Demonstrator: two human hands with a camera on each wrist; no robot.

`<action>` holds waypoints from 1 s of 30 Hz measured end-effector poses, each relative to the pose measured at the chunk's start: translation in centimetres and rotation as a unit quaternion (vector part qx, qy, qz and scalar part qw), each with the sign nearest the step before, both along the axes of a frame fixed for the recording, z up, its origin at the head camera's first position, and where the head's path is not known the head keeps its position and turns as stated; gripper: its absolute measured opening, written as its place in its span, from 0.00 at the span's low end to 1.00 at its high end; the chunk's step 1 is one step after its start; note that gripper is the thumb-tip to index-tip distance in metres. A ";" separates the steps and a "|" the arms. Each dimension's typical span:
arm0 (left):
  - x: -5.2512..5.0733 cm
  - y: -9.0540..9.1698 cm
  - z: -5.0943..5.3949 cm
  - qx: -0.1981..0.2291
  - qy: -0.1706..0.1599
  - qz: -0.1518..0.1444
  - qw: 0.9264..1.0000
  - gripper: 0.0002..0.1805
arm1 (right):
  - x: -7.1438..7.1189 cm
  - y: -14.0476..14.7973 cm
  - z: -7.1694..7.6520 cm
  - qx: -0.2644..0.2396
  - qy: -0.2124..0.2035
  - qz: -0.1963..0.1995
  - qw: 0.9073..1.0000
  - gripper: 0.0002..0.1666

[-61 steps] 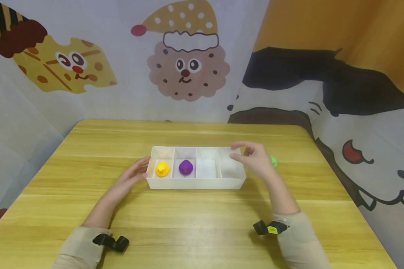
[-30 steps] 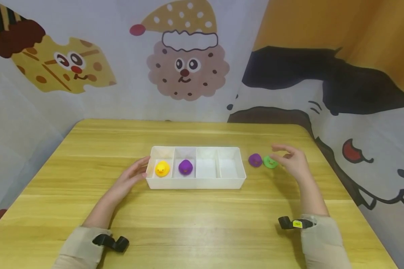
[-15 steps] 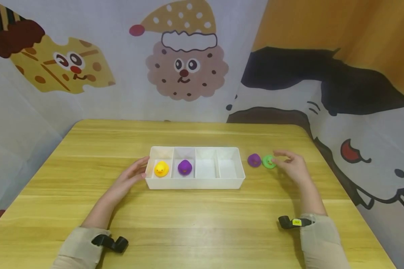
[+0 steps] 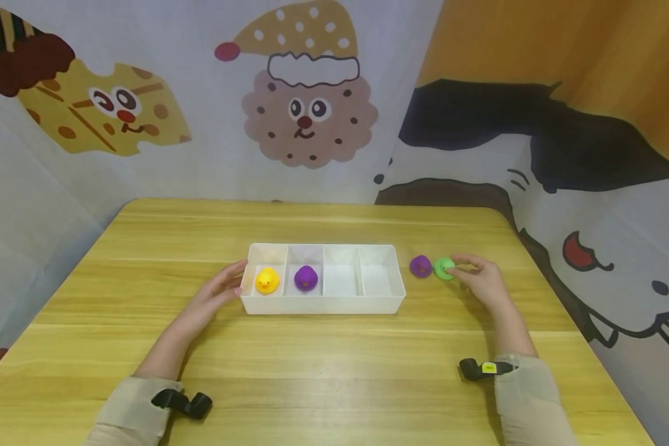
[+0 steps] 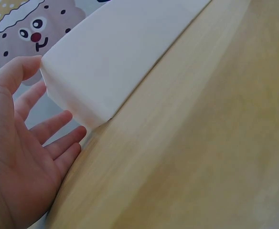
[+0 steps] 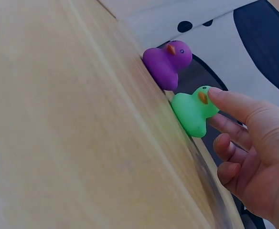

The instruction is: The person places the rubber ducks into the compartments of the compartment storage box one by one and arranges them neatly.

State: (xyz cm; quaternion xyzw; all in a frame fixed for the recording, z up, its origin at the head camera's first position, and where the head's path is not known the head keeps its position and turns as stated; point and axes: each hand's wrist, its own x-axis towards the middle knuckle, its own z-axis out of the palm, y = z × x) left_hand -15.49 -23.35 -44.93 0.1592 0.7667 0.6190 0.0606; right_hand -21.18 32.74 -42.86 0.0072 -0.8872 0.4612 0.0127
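A white box (image 4: 323, 305) with a row of compartments stands mid-table. A yellow rubber duck (image 4: 267, 280) sits in its leftmost compartment and a purple one (image 4: 306, 278) in the compartment beside it. My left hand (image 4: 214, 294) touches the box's left end with loosely extended fingers; in the left wrist view the thumb meets the box corner (image 5: 82, 67). To the right of the box, my right hand (image 4: 482, 279) pinches the head of a green rubber duck (image 6: 191, 110) between thumb and forefinger, its other fingers curled. That duck still rests on the table.
Another purple duck (image 4: 420, 266) stands on the table between the box and the green duck. The wooden table (image 4: 323, 371) ends at a cartoon-printed curtain (image 4: 201, 179) behind it. Each forearm wears a black wrist device (image 4: 182, 404).
My right hand has left the box's right-hand compartment, uncovering the purple duck on the table, and has moved right and down to the green duck's head. The left hand stays at the box.
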 end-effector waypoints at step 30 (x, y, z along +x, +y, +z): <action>0.0 0.0 0.2 -0.001 -0.003 0.004 1.000 0.30 | 1.0 -2.5 4.0 -0.027 0.028 -0.037 0.999 0.32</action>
